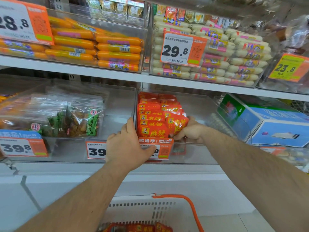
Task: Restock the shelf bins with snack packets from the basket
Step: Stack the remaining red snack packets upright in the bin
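I am looking at a shop shelf stacked with clear plastic bins: orange sausages (100, 47) and pale sausages (217, 61) fill the upper row, and on the lower shelf a bin of clear nut-and-meat packets (66, 118) sits to the left, with a blue carton (274, 124) to the right. The bin I am working on, the middle clear bin (197, 104), holds rows of red snack packets (152, 118) stacked toward its left side, leaving bare room on its right. My left hand (128, 146) rests with relaxed, straight fingers against the bin's front edge and its price tag (157, 148), steadying it and holding nothing. My right hand (192, 129) reaches over the front lip and its grip is clenched on one red packet (178, 124), which stands tilted just beside the front of the stack. Down near me, the white basket (147, 210) with the orange handle (189, 206) has more red packets (138, 228) lying in its bottom. I judge that I am mid-placement, seating this packet into the row. The next move calls for pushing it upright and flush with the others, letting go, then reaching down to the basket for another while keeping the bin from sliding.
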A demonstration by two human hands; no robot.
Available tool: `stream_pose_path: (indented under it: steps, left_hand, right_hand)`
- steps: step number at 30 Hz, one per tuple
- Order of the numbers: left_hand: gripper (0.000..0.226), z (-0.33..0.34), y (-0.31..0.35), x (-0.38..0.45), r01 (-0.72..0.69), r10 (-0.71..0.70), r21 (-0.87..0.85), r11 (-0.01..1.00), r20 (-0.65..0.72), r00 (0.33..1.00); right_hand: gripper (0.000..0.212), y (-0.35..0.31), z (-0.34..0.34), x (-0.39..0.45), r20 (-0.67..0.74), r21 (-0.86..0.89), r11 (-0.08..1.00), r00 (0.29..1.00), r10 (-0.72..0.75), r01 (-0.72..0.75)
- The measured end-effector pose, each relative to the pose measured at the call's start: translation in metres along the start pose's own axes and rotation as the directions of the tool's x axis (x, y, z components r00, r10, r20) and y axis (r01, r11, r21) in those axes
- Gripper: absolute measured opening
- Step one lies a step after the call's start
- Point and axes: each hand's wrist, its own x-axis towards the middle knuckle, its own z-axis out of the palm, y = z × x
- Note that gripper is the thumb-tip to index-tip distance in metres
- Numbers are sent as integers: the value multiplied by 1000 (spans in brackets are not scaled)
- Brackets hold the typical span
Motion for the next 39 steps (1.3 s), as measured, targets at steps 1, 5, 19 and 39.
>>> stream_pose_path:
  steps: [1, 5, 19, 39]
  left_hand:
    - [101, 0, 0, 0, 0, 0, 3, 1000, -1, 1000]
    - [102, 1, -1, 0, -4, 4, 4, 1000, -1, 1000]
    - [104, 1, 0, -2, -11, 12, 37, 999, -9, 1000]
    - [103, 0, 0, -1, -12, 12, 36, 999, 0, 1000]
  right_hand:
    - [100, -3, 1, -5, 39, -29, 999, 999, -14, 15]
    - [61, -7, 4, -11, 194, -216, 973, 980, -37, 79]
    - [37, -4, 2, -6, -2, -297, 946, 990, -139, 132]
    - [45, -8, 0, -9, 219, -152, 988, 976, 13, 21]
